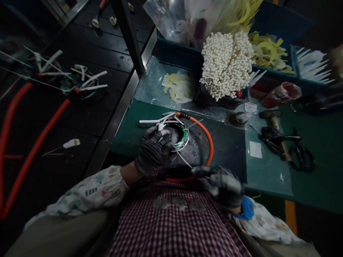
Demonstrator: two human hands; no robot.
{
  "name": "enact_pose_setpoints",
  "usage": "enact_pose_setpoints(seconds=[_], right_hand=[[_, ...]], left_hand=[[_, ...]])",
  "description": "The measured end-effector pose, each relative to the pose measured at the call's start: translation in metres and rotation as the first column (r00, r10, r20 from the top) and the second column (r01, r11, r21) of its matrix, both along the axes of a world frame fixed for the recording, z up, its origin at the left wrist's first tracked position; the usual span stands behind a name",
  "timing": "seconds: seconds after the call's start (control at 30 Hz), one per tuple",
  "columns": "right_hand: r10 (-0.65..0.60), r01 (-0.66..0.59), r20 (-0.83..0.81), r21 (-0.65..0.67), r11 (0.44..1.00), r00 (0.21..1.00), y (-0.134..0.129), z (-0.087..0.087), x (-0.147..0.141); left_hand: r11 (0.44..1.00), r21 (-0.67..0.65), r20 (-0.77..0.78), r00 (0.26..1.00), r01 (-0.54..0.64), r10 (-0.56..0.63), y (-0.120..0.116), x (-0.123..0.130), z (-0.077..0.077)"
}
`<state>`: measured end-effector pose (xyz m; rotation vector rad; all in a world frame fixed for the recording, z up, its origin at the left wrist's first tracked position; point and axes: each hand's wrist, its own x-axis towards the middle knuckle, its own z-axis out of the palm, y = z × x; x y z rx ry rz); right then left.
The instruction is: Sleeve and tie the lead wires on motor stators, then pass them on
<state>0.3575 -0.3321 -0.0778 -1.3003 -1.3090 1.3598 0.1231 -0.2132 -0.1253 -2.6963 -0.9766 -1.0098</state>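
A wire-wound ring [184, 135], dark inside with green and white wires around it, lies on the bench in front of me. White sleeves [150, 121] and an orange cable [209, 141] come off its far side; the cable loops round to the right and toward me. My left hand [157, 148], in a grey striped glove, is closed on the ring's near left edge. A thin white cord [184, 159] runs from the near edge to my gloved right hand [221, 184], whose fingers are closed on its end. That hand is slightly blurred.
Behind the ring stand blue bins with a bundle of white-tipped sticks [227, 64] and yellow strips [270, 53]. Scissors [301, 153] and a hammer [276, 132] lie at right. On the left conveyor [107, 67] are more wired rings with orange cables [40, 164]. A dark post [128, 35] rises between.
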Motion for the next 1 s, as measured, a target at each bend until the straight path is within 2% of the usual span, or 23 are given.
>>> enact_pose_setpoints(seconds=[0.03,0.07,0.13,0.23,0.37,0.43,0.57,0.7,0.87,1.0], right_hand=[[0.074,-0.074,0.053,-0.010,0.997,0.996,0.004,-0.004,-0.002],[0.094,-0.097,0.130,0.019,0.995,0.987,0.011,-0.008,-0.004],[0.040,-0.082,0.294,0.131,0.988,0.955,0.031,-0.015,-0.009],[-0.074,-0.031,0.389,0.257,0.966,0.918,0.065,-0.020,-0.014],[-0.034,-0.156,0.496,0.336,0.929,0.868,0.099,-0.015,-0.017],[0.023,-0.207,0.463,0.350,0.914,0.886,0.110,-0.013,-0.018],[0.105,-0.150,0.179,0.261,0.954,0.978,0.118,-0.009,-0.015],[0.242,-0.240,0.012,0.195,0.951,0.970,0.115,-0.009,-0.007],[0.160,-0.152,-0.027,0.198,0.968,0.987,0.112,-0.013,-0.007],[0.190,-0.191,0.028,0.233,0.953,0.981,0.109,-0.020,-0.006]], left_hand=[[1.000,-0.015,-0.011,1.000,0.017,-0.017,0.001,-0.002,0.000],[0.999,-0.025,-0.016,0.999,0.040,-0.040,0.002,-0.003,0.001],[0.996,-0.031,-0.009,0.996,0.085,-0.085,0.005,-0.006,0.002],[0.987,-0.087,0.011,0.991,0.136,-0.136,0.008,-0.008,0.005],[0.984,-0.098,-0.001,0.989,0.148,-0.149,0.011,-0.008,0.008],[0.988,-0.064,-0.001,0.990,0.143,-0.144,0.012,-0.007,0.008],[0.991,-0.015,-0.013,0.991,0.134,-0.134,0.012,-0.006,0.006],[0.993,0.012,-0.016,0.993,0.117,-0.117,0.012,-0.005,0.005],[0.993,-0.055,-0.061,0.992,0.103,-0.107,0.012,-0.005,0.005],[0.988,-0.073,0.010,0.991,0.133,-0.132,0.011,-0.006,0.001]])
